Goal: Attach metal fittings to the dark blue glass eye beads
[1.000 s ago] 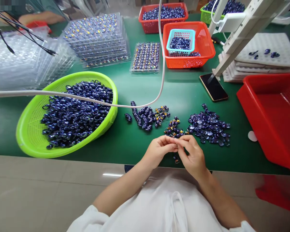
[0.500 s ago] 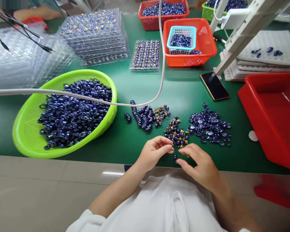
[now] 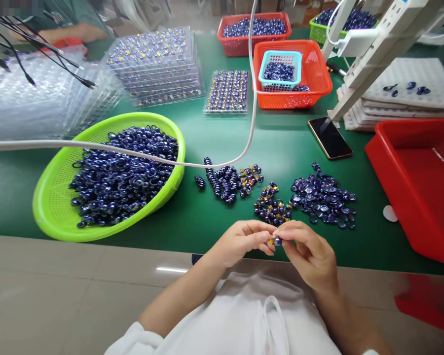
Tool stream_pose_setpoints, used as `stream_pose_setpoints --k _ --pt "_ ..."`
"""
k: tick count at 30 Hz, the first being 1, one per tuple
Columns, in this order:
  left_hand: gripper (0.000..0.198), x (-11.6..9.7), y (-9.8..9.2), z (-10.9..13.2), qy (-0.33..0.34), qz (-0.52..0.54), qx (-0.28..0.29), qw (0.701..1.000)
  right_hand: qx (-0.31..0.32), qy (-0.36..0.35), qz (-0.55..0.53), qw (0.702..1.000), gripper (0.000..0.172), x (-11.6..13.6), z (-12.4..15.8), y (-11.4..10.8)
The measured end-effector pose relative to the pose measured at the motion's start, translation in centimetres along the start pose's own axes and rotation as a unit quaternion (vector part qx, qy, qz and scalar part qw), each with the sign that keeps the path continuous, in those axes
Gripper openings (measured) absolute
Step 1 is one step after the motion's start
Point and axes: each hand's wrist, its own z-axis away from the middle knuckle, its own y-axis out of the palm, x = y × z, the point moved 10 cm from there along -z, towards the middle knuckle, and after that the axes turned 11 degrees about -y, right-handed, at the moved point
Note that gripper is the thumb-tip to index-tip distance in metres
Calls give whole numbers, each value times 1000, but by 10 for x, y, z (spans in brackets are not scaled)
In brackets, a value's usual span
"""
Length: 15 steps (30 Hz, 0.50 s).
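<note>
My left hand (image 3: 242, 242) and my right hand (image 3: 311, 252) meet at the table's front edge. Between their pinched fingertips is a small glossy dark-blue piece (image 3: 277, 241) with a round bead-like top and a yellow bit; the fingers hide the rest. Just beyond lies a pile of similar blue-and-yellow pieces (image 3: 272, 207). To its right are loose dark-blue flat, shiny pieces (image 3: 323, 195). Farther left, dark-blue rings stacked in rows (image 3: 225, 182) lie beside a smaller blue-and-yellow heap (image 3: 249, 178).
A green basket (image 3: 44, 207) full of dark-blue rings stands left. Behind are stacked clear trays (image 3: 163, 74), an orange basket (image 3: 316, 69) and a white cable (image 3: 252, 98). Rightward lie a phone (image 3: 330, 138) and a red bin (image 3: 403, 197). Another person's arm (image 3: 74, 33) shows far left.
My hands were slightly apart, with a dark piece near the right fingertips. Now they have come together with the blue-and-yellow piece between them. The whole view has shifted slightly.
</note>
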Motion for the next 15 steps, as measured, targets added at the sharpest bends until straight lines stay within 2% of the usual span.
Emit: stream_pose_setpoints --k 3,6,11,15 --pt "33 0 1 1 -5 27 13 1000 12 -46 12 999 50 9 -8 3" --pt "34 -2 -1 3 -3 33 1 999 19 -67 37 997 52 14 -11 3" --pt "32 -4 -5 4 7 20 -31 999 16 -74 48 996 53 15 -9 4" --pt "28 -4 -1 4 13 3 -5 1000 21 -68 38 997 56 13 -7 4"
